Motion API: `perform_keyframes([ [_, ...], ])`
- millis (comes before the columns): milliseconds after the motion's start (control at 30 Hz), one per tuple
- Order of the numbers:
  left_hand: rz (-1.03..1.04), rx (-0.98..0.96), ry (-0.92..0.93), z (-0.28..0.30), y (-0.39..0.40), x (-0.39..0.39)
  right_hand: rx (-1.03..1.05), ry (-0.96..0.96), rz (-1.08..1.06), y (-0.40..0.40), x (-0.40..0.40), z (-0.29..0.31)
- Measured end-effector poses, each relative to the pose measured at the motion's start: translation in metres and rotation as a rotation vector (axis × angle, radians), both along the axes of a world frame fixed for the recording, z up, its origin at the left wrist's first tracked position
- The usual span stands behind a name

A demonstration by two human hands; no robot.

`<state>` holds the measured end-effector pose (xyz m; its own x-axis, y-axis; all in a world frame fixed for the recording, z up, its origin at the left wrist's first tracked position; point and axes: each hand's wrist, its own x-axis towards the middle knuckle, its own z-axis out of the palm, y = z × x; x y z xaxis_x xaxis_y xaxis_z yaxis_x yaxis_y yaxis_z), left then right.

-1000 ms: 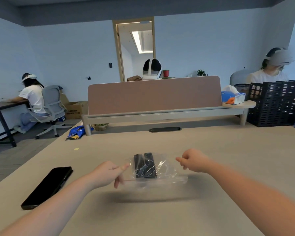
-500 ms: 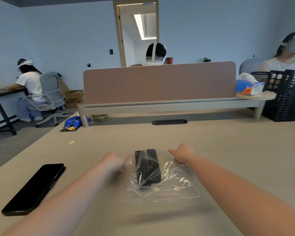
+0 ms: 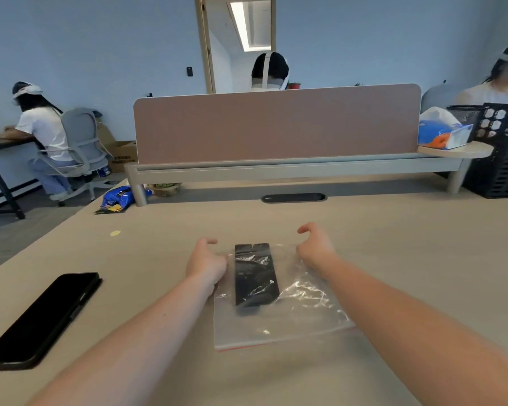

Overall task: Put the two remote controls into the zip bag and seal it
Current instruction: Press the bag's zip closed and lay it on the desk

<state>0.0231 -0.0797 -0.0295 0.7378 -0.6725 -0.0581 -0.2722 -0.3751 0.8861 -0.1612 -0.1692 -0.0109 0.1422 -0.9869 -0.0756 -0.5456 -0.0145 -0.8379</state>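
Note:
A clear zip bag [image 3: 299, 315] lies flat on the beige table, its red-lined zip edge nearest me. Two black remote controls [image 3: 255, 273] lie side by side inside it, toward its far left part. My left hand [image 3: 207, 262] rests at the bag's far left corner, fingers loosely curled and apart, holding nothing. My right hand [image 3: 316, 247] hovers at the bag's far right corner, fingers spread and curled, also holding nothing.
A black phone [image 3: 41, 317] lies on the table at the near left. A pink divider panel [image 3: 276, 124] on a rail crosses the far table edge. Black crate [image 3: 505, 153] and tissue box [image 3: 443, 134] stand far right. People sit at desks beyond.
The bag was held up in both pinching hands a second ago; now it lies flat on the table and both hands have let go and opened.

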Motion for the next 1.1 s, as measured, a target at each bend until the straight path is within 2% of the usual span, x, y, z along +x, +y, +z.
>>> perform_keyframes([
  [133,-0.043,-0.109,-0.032,-0.002,0.003,0.001,-0.078,-0.059,-0.035,0.000,-0.004,-0.001],
  [233,-0.152,-0.049,-0.108,0.000,0.009,-0.002,-0.052,-0.098,-0.016,0.006,-0.006,0.000],
  [300,-0.259,0.015,-0.137,0.003,0.015,-0.006,0.014,-0.062,0.019,0.014,-0.010,0.001],
  [400,-0.375,0.083,-0.152,0.005,0.024,-0.009,0.017,0.124,0.118,0.028,-0.016,-0.003],
  [500,-0.356,0.147,-0.170,0.003,0.031,-0.005,-0.038,0.140,0.160,0.042,-0.021,-0.005],
  [567,-0.334,0.151,-0.184,0.005,0.037,-0.005,-0.042,0.105,0.179,0.052,-0.025,-0.006],
  [700,-0.330,0.132,-0.136,0.008,0.054,-0.009,-0.160,0.171,0.200,0.067,-0.031,-0.011],
  [833,-0.368,0.101,-0.096,0.006,0.074,-0.014,-0.108,0.182,0.210,0.081,-0.037,-0.010],
  [1100,-0.300,0.087,-0.233,-0.002,0.085,-0.011,-0.052,0.352,0.266,0.100,-0.032,-0.010],
])
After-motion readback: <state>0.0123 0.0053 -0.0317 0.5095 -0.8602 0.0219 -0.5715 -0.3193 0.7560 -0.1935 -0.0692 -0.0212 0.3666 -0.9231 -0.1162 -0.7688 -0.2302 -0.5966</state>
